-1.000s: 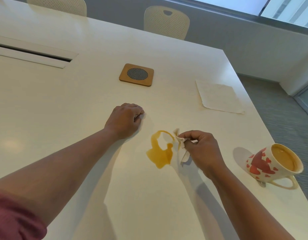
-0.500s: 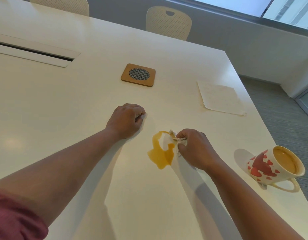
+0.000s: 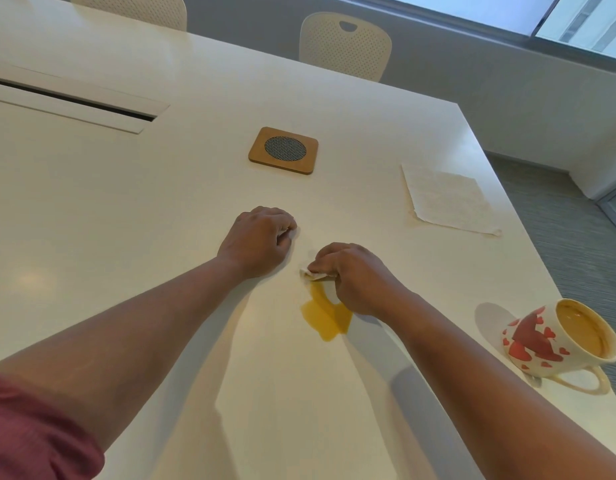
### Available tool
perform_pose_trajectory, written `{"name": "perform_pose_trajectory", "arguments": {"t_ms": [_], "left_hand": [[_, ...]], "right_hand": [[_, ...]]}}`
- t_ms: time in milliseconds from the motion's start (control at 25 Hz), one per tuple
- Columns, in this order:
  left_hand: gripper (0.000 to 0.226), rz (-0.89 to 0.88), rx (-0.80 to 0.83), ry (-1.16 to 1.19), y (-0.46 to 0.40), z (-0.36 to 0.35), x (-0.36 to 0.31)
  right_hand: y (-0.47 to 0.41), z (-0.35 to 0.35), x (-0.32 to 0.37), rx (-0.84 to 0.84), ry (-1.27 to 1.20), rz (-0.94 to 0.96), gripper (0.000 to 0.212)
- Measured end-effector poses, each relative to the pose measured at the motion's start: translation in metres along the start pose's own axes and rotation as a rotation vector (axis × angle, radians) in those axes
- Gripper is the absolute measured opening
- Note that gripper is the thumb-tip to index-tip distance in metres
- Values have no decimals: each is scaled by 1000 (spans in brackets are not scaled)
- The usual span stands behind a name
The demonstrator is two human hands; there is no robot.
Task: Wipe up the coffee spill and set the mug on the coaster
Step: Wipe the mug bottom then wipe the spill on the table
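Half the spill (image 3: pixel 325 315) gone; right hand (image 3: pixel 351 277), grip clamped on tissue (image 3: pixel 311 274), pushed farther up desk (image 3: pixel 126 202); left hand (image 3: pixel 256 242) fisted, perhaps holding paper.

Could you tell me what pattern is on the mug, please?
Red hearts on a cream mug, seen in the head view.

Spill (image 3: pixel 325 315) on table (image 3: pixel 126 209), near front. Right hand (image 3: pixel 355 278) on spill's far edge, wadded tissue (image 3: pixel 313 274) under fingers. Left hand (image 3: pixel 258 242) just left of it, fisted on table. Coaster (image 3: pixel 283 150) behind hands. Napkin (image 3: pixel 448 200) right of coaster. Mug (image 3: pixel 562 339) at right edge, well apart from coaster.
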State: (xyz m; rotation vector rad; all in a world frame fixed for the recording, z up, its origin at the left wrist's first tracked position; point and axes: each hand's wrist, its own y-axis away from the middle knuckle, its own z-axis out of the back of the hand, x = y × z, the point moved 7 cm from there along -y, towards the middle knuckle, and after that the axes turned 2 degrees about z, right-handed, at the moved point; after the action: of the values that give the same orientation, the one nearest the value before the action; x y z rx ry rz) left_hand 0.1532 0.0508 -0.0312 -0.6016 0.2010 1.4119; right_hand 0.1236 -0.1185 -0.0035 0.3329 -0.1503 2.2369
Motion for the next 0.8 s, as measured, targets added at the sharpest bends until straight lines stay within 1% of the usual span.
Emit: {"name": "perform_pose_trajectory", "arguments": {"t_ms": [120,280,400,520,600,680,800], "left_hand": [[24,-6,7,-2,0,0,-1],[25,7,19,-4,0,0,0],[24,9,24,-9,1,0,0],[23,6,25,-10,0,0,-1],[21,2,15,-9,0,0,0],[21,-3,5,-10,0,1,0],[22,-10,-1,-19,0,1,-1]], "right_hand": [[6,2,1,32,-26,36,57],[15,5,4,163,12,47,51],[25,9,-2,268,10,8,49],[32,29,-16,252,-71,-65,40],[36,31,-21,274,-53,-84,35],[40,24,-18,303,-41,-97,38],[41,14,-11,275,-34,-90,48]]}}
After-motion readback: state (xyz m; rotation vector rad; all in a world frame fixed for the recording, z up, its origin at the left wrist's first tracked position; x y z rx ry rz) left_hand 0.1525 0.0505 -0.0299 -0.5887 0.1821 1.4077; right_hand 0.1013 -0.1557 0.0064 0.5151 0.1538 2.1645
